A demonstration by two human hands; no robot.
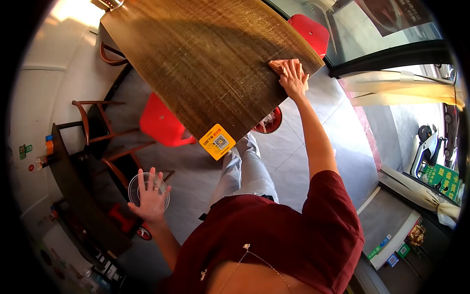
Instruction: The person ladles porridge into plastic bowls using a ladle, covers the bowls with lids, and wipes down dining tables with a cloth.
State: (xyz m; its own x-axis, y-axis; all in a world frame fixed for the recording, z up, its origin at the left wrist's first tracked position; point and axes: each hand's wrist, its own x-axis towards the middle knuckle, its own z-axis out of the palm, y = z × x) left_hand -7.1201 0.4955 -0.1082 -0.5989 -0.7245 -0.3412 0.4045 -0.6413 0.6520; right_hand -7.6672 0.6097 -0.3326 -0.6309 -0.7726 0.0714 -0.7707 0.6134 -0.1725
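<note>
My right hand [294,78] presses a folded brownish-pink cloth [276,64] against the wooden table [205,59], near its right corner. The fingers lie stretched over the cloth, with part of it sticking out to the left. Low on the left, away from the table, my left hand [152,198] holds a round, clear plastic lid or shallow container [132,188]. Its spread fingers show through the plastic; which kind of piece it is I cannot tell for certain. A yellow card with a QR code [211,144] sits at the table's near corner.
Red stools stand at the table's left side [159,122] and far right [311,32]. Under the near edge is a red bin [274,122] with litter inside. Wooden chairs [88,120] and a dark counter [81,181] line the left. Glass doors and curtains [406,88] are on the right.
</note>
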